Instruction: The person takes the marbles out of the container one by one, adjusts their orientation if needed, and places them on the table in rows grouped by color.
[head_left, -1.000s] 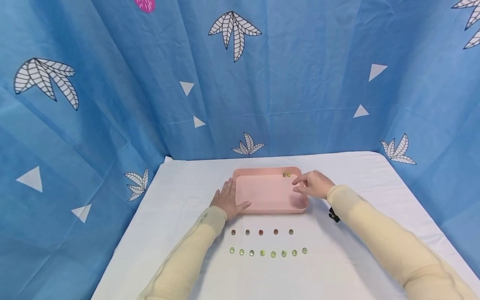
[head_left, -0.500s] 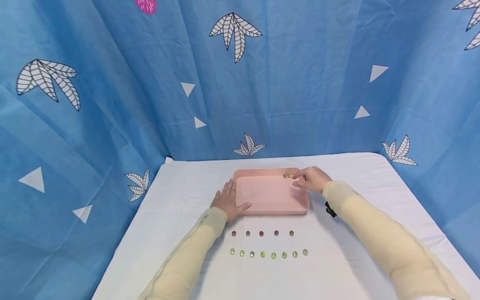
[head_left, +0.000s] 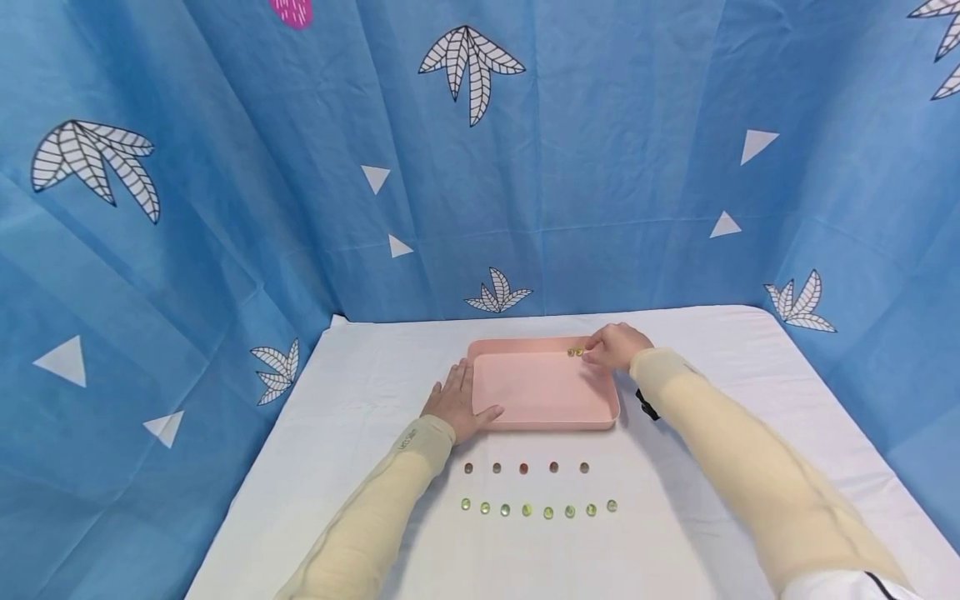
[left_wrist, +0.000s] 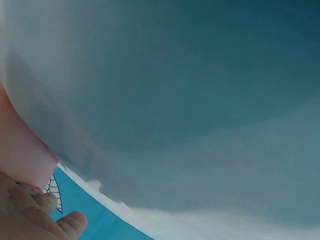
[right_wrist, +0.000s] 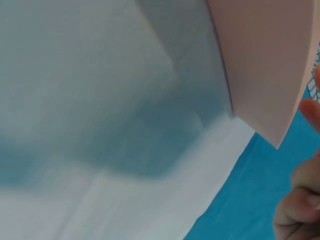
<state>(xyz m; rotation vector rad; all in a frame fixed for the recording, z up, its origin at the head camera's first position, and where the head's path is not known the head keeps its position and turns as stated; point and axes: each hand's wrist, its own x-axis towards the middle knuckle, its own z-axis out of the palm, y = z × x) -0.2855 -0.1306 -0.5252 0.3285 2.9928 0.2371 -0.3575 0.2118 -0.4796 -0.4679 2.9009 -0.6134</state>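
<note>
In the head view a shallow pink tray [head_left: 540,392] lies on the white cloth. Two small yellowish glass beads [head_left: 575,352] sit side by side at its back right. My right hand [head_left: 617,346] reaches over the tray's right rim, thumb and forefinger beside these beads; no bead shows between the fingertips. The right wrist view has its forefinger [right_wrist: 311,111] near the tray's rim and other fingers bent. My left hand [head_left: 453,404] lies with fingers stretched along the tray's left side, thumb over the front left corner.
In front of the tray is a row of several reddish and grey beads [head_left: 523,468]. Nearer to me runs a longer row of several green beads [head_left: 548,512]. A blue patterned curtain [head_left: 480,167] hangs around the table. A black wrist-camera part [head_left: 647,405] shows under my right sleeve.
My right hand has moved back and slightly left, towards the beads in the tray's back right corner. The left hand and the bead rows have stayed in place.
</note>
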